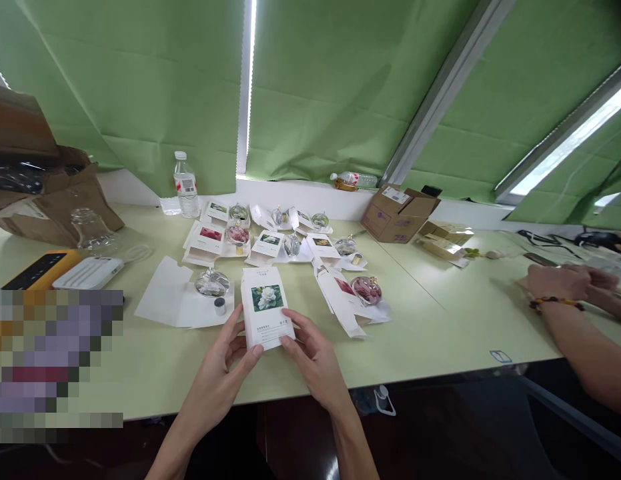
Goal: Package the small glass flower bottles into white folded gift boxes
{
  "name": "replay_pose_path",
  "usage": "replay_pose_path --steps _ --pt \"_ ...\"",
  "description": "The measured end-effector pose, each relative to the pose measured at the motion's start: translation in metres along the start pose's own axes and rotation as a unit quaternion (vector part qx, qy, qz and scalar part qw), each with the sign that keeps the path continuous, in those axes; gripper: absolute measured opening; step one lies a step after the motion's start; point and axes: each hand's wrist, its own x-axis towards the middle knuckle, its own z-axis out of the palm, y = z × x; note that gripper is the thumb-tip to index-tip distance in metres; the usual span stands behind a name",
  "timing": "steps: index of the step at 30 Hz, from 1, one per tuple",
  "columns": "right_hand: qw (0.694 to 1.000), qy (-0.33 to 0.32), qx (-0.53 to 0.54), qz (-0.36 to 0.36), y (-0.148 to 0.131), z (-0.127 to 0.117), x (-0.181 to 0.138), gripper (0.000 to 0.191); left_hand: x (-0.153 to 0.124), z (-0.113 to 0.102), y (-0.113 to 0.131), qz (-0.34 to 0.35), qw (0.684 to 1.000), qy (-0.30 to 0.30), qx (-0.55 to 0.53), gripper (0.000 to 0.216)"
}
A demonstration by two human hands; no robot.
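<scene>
Both my hands hold a white carton [265,305] printed with a white flower, just above the pale green table [430,333]. My left hand [229,357] grips its lower left edge with curled fingers. My right hand [313,353] clasps its lower right corner. Just behind the carton a round glass bottle [211,282] and a small silver cap [219,306] rest on a white sheet [165,300]. To the right a glass bottle with a pink flower [366,289] lies on an opened white box [340,297].
Several more flower cartons and glass bottles [270,233] are spread further back. A water bottle [186,185] stands behind them, brown cardboard boxes sit at left [45,200] and right [397,213]. Another person's hands [565,283] rest on the table at far right.
</scene>
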Motion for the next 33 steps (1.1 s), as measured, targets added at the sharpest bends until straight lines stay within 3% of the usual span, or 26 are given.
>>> replay_pose_path --steps 7,16,22,27,33 --pt "0.999 -0.002 -0.043 -0.015 0.0 0.001 -0.001 0.049 0.0 0.0 -0.001 0.009 1.0 -0.027 0.004 0.06" --pt "0.998 -0.017 -0.052 -0.037 0.002 -0.001 -0.002 0.064 -0.003 -0.001 -0.006 0.025 0.998 -0.055 0.0 0.06" --pt "0.998 -0.012 -0.033 -0.05 -0.007 0.004 -0.002 0.056 -0.005 0.001 0.003 0.069 0.991 -0.067 0.096 0.051" --pt "0.998 0.019 -0.046 -0.033 -0.007 0.005 -0.002 0.045 -0.006 0.0 0.007 0.086 0.98 -0.088 0.158 0.047" --pt "0.997 0.074 0.029 -0.021 -0.001 0.005 -0.001 0.056 -0.006 -0.001 0.001 0.083 0.981 -0.078 0.16 0.045"
